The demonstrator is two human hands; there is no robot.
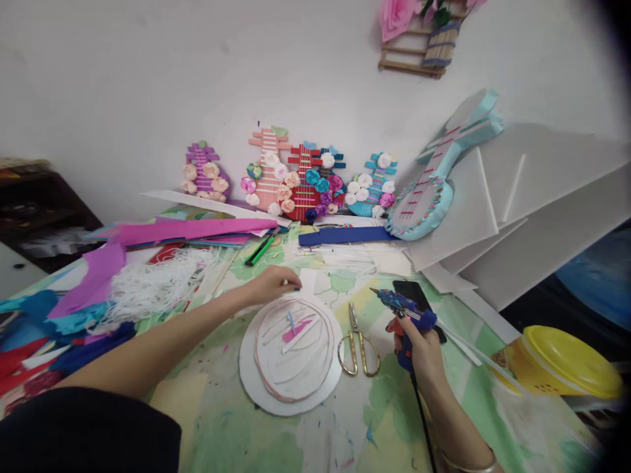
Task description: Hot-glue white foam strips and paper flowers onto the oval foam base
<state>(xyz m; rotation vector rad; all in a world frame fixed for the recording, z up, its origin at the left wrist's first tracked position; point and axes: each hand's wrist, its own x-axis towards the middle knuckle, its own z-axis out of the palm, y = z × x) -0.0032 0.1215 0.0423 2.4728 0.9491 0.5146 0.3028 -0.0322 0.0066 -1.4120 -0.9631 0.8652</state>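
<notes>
Table (217, 427): covered in a green-and-yellow pattern.
Round white board (249, 374): lying flat near the table's centre.
Glue gun (419, 316): blue, nozzle pointing forward and left.
Right hand (426, 348): wrapped around the glue gun's handle.
Scissors (353, 326): gold-handled, between board and glue gun.
Left hand (273, 284): fingers curled beside a white strip (308, 281) at the board's far edge; cannot tell if pinching it.

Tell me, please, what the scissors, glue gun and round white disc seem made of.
Scissors: apparently metal; shiny gold handles. Glue gun: probably plastic; smooth blue body, metallic-looking tip. Round white disc: perhaps card or foam board; matte, flat, clean-cut edge.
</notes>
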